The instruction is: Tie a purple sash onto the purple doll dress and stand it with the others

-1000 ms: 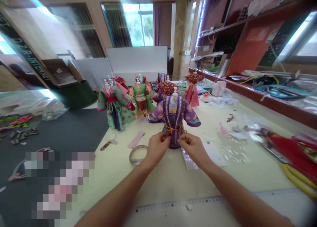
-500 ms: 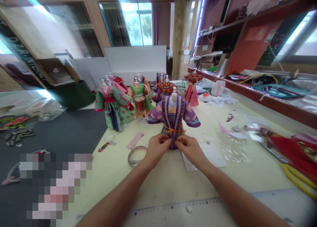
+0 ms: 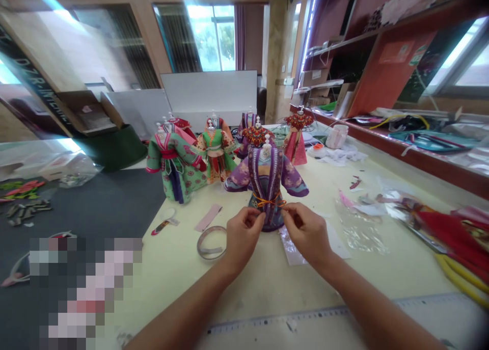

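Note:
A miniature purple robe (image 3: 268,174) with patterned lapels and spread sleeves stands upright on a small stand with a white beaded top. A thin orange cord (image 3: 267,202) is tied round its waist. My left hand (image 3: 244,235) is closed in a pinch on the front of the robe's skirt, below the cord. On the skirt's right side, my right hand (image 3: 309,233) pinches the cloth just under the cord's end loop. Whether either pinch also holds a cord end is hidden by the fingers.
Several other dressed stands, among them a green robe (image 3: 178,161) and a red-collared one (image 3: 298,136), stand behind. A tape roll (image 3: 211,243) lies left of my left hand. Plastic bags (image 3: 359,230) and red cloth (image 3: 456,235) lie right. A ruler (image 3: 267,322) runs along the front.
My right hand has moved right and slightly up, from the middle of the skirt to its side. My left hand stays near the middle. The skirt front shows wider between them.

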`<action>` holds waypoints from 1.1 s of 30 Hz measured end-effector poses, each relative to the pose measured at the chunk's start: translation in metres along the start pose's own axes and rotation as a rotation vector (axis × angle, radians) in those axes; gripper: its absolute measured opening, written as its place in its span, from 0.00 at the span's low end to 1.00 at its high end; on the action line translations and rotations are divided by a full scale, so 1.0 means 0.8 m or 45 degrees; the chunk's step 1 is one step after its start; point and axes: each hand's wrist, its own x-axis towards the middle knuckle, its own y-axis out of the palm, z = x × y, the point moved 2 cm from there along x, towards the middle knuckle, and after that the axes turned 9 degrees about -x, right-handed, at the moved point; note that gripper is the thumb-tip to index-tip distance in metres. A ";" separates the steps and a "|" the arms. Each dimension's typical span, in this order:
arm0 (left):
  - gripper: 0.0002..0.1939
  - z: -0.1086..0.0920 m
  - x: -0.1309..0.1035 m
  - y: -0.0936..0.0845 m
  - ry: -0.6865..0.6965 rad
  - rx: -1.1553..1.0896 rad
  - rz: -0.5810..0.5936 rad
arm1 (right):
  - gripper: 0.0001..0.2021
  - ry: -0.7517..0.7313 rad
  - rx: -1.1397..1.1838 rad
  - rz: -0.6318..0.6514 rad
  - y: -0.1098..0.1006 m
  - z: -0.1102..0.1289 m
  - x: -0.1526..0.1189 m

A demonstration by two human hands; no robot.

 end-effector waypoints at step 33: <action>0.05 0.002 0.011 0.014 0.066 0.147 -0.071 | 0.09 -0.902 -0.799 -0.377 0.000 0.042 0.061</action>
